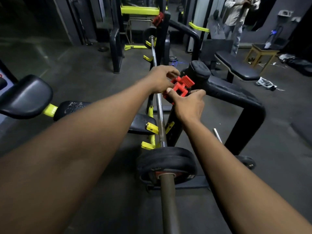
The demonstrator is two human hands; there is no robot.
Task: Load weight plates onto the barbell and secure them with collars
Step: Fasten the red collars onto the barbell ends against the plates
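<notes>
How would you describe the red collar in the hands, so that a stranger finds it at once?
Follow the long steel barbell up from the black weight plates near the camera. Midway, beside the bar, both hands meet: the left hand and the right hand hold the red collar. It is bright red plastic with a ribbed lever; another red collar sits far away.

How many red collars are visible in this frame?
2: one red collar held by both hands beside the near rack upright, another atop the far upright. Others may be hidden.

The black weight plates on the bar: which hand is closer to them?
Right. The right hand is straight up the picture from the weight plates; the left hand is further up, both holding the red collar.
</notes>
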